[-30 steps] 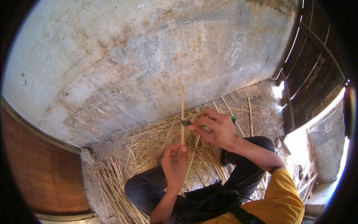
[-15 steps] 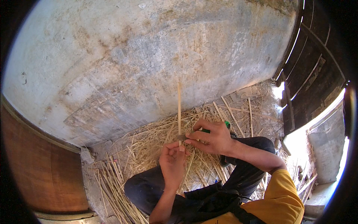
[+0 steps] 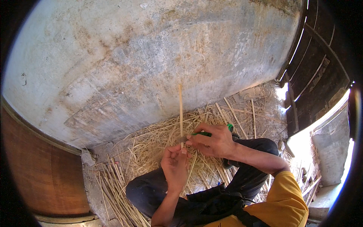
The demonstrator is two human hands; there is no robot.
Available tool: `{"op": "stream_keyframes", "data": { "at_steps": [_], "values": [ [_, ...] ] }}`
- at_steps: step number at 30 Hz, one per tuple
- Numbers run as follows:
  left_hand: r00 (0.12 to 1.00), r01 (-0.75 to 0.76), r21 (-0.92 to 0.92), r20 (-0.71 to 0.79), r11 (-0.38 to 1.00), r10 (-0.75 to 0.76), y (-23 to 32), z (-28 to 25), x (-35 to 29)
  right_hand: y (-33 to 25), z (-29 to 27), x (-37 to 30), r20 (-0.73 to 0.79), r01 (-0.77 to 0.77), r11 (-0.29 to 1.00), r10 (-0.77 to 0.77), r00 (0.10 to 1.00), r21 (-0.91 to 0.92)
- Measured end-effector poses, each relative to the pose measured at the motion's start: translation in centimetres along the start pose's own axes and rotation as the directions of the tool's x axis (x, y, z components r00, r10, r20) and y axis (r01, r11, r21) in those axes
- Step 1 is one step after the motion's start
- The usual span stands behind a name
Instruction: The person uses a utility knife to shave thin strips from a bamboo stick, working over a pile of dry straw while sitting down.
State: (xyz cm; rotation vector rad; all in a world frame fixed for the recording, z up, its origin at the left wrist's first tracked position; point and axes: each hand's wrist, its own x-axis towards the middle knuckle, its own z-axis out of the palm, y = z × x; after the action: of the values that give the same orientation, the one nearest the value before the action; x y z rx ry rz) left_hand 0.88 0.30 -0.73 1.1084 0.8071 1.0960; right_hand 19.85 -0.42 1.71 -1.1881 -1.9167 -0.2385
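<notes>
My left hand [image 3: 175,166] is closed, pinching the lower end of a thin, pale bamboo strip [image 3: 181,109] between thumb and fingers. The strip stands nearly upright in the view, its far end in front of the wall. My right hand [image 3: 217,141] is wrapped round a green-handled knife [image 3: 204,133], most of its handle hidden under the fingers. Just above my left fingertips the short, greyish blade lies against the strip. The two hands nearly touch there.
Curly shavings [image 3: 151,151] cover the floor between my bent knees and the stained wall [image 3: 151,68]. At the left lies a bundle of long strips [image 3: 117,185] near a brown wooden panel [image 3: 41,159]. Dark boards [image 3: 317,64] rise at the right.
My right hand has turned slightly, showing more of the green handle. The strip's top has shifted a little left. My left hand stays in nearly the same place.
</notes>
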Motion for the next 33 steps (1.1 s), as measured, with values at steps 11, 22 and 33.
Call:
{"op": "stream_keyframes", "data": {
  "at_steps": [11, 22, 33],
  "values": [
    [0.999, -0.040, 0.051, -0.005, 0.998, 0.041, -0.3, -0.1, 0.0, 0.7, 0.2, 0.3, -0.042, -0.038, 0.999, 0.037, 0.998, -0.026],
    [0.998, -0.034, 0.134, 0.049, 0.990, 0.028, -0.7, 0.1, -1.0, 5.2, -1.1, 2.5, -0.185, -0.277, 0.959, 0.282, 0.941, 0.051],
    [0.961, 0.242, -0.072, 0.156, 0.968, -0.229, 0.2, 0.3, -0.4, 8.8, -4.6, 3.1, 0.173, -0.635, 0.351, 0.771, 0.613, 0.688]
  ]
}}
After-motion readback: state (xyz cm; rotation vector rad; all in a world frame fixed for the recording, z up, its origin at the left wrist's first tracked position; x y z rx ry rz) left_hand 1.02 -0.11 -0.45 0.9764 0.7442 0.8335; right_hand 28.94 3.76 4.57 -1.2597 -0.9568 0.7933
